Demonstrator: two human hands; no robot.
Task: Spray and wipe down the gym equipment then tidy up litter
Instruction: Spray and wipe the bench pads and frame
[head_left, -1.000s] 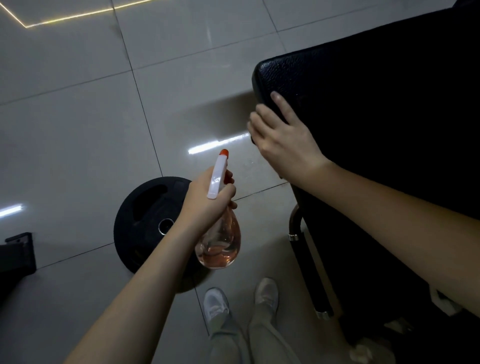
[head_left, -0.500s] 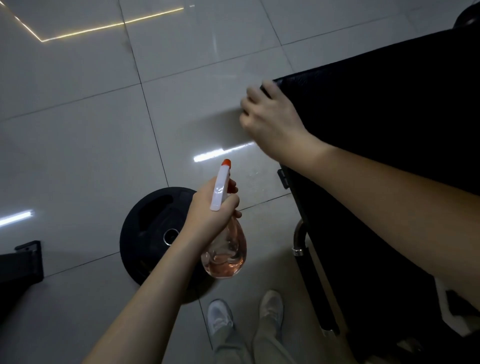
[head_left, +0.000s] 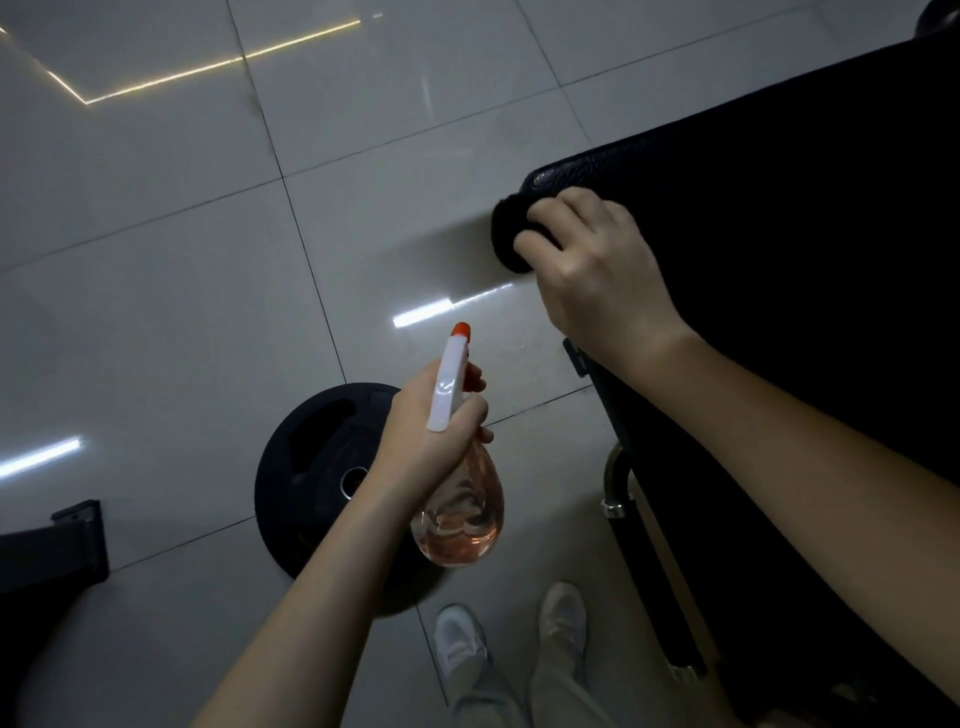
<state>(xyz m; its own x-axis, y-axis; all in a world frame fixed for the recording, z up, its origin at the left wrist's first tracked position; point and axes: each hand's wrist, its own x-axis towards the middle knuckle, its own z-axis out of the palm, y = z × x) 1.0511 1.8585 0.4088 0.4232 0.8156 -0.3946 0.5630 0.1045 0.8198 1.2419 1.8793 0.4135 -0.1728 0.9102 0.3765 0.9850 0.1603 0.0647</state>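
The person is standing just beside the near-left edge of a black padded bench (head_left: 779, 234), which is filling the right side of the view. The right hand (head_left: 597, 275) is resting on the bench's left corner with its fingers curled round a bunched dark cloth (head_left: 505, 236), and it is pressing that cloth against the corner edge of the padding. Part of the cloth is sticking out past the bench over the tiled floor (head_left: 156, 260).

The left hand (head_left: 431, 431) is hanging in the air to the left of the bench, apart from it, and is gripping the neck of a spray bottle (head_left: 460, 514). The bottle's white head with its orange tip is pointing up and away from the person, towards the bench corner, while its clear rounded body, holding a little pinkish liquid, is dangling below the fist.

A black weight plate (head_left: 311, 457) is lying flat on the floor to the left of the bench, below the left hand. A curved metal frame tube (head_left: 615, 483) is showing under the bench's near edge. The person's pale shoes (head_left: 460, 644) are standing on the floor just beside the bench frame.
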